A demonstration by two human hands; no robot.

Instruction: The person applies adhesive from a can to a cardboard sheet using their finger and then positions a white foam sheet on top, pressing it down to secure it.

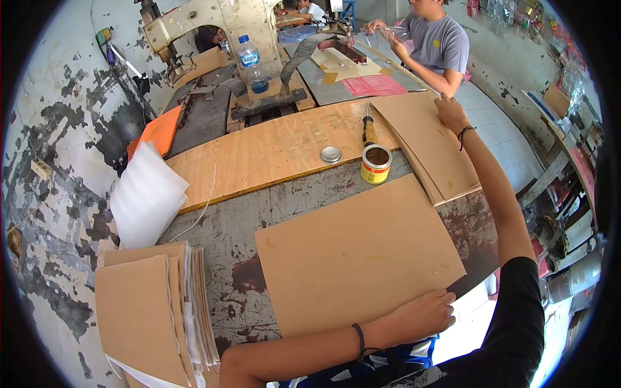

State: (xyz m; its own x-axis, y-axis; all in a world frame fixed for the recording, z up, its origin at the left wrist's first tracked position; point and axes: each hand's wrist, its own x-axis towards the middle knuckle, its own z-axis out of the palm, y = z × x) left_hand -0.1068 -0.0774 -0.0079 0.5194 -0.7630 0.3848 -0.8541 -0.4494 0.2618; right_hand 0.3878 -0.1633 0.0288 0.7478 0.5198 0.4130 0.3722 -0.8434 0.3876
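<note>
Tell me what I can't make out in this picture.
All in the head view:
- Left hand: its curled fingers hide whether its grip holds the cardboard sheet.
- Right hand: the hand itself hides how many sheets of the cardboard stack it may grip.
- Pile of brown panels: near end cut off by the lower edge.
- Person in grey: top of head cut off by the upper edge.
</note>
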